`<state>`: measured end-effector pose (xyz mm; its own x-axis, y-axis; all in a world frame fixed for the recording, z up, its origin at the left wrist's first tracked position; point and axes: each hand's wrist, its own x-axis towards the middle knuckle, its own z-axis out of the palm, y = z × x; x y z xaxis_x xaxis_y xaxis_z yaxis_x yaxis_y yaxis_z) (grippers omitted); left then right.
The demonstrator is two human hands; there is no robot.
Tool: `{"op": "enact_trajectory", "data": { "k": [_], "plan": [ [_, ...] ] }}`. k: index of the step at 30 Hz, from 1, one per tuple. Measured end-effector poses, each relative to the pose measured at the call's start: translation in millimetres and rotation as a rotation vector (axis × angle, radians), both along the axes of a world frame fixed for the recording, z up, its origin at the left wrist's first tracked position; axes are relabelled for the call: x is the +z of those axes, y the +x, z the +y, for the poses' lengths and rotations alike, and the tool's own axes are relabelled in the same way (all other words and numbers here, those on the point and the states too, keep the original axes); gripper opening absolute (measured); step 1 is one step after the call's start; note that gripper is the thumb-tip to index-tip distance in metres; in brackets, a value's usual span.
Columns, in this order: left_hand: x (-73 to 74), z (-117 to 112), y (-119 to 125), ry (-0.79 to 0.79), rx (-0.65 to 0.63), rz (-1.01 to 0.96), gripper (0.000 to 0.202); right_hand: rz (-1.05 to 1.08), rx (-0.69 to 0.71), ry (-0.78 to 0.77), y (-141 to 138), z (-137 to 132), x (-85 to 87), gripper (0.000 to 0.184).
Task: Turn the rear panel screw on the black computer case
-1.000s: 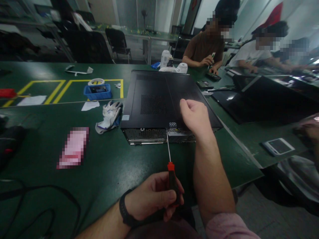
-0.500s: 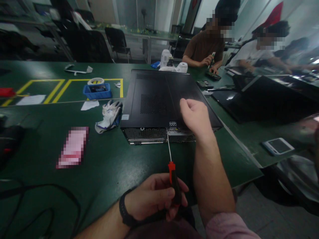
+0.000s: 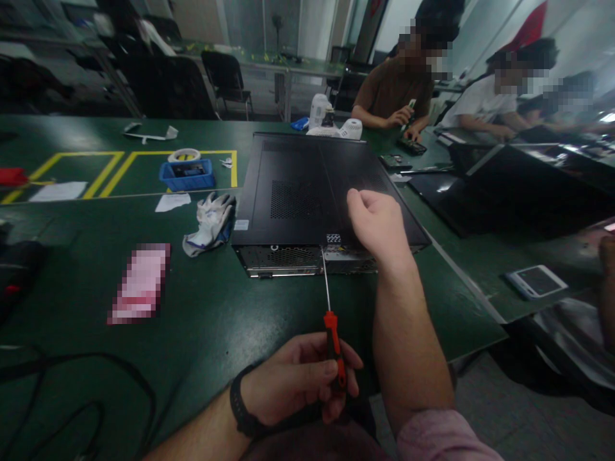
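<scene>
A black computer case (image 3: 307, 186) lies flat on the green table, its rear panel (image 3: 288, 257) towards me. My left hand (image 3: 307, 378), with a black watch on the wrist, is closed around the red-and-black handle of a screwdriver (image 3: 332, 346). The shaft points away from me, and its tip meets the rear panel near the middle of the top edge. Resting on the right part of the case's top, my right hand (image 3: 379, 224) is curled into a fist. Its inner fingers are hidden, so I cannot see whether anything is inside.
Left of the case lie work gloves (image 3: 210, 224), a blue bin (image 3: 187, 176), a roll of tape (image 3: 184, 156) and a blurred pink item (image 3: 141, 282). Black panels (image 3: 519, 186) and a phone-like device (image 3: 538, 282) are on the right. A co-worker (image 3: 398, 96) handles small parts opposite.
The screwdriver handle has turned about its own axis in my left hand, showing more of its red strip. Its tip stays at the rear panel. My right hand has not visibly moved.
</scene>
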<state>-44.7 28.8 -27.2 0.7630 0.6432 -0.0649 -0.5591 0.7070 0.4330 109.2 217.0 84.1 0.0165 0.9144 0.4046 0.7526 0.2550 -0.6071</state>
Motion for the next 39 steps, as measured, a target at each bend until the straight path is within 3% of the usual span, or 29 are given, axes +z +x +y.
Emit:
{"op": "enact_trajectory", "data": {
  "k": [10, 20, 24, 29, 39],
  "plan": [
    [-11.8, -2, 3, 0.065, 0.062, -0.02, 0.034, -0.009, 0.007, 0.006, 0, -1, -0.1, 0.047],
    [-0.2, -1, -1, 0.0, 0.009, 0.015, 0.039, 0.005, 0.002, 0.002, 0, 0, -0.8, 0.049],
    [-5.7, -2, 0, 0.058, 0.066, 0.072, 0.038, 0.003, 0.005, 0.001, 0, 0, -0.4, 0.049],
    [-12.5, -2, 4, 0.108, 0.087, -0.027, 0.038, 0.004, 0.005, 0.002, 0, -1, -0.4, 0.049],
    [2.6, -1, -2, -0.031, -0.01, -0.024, 0.041, 0.016, 0.004, -0.001, 0, -1, -1.5, 0.049]
  ]
}}
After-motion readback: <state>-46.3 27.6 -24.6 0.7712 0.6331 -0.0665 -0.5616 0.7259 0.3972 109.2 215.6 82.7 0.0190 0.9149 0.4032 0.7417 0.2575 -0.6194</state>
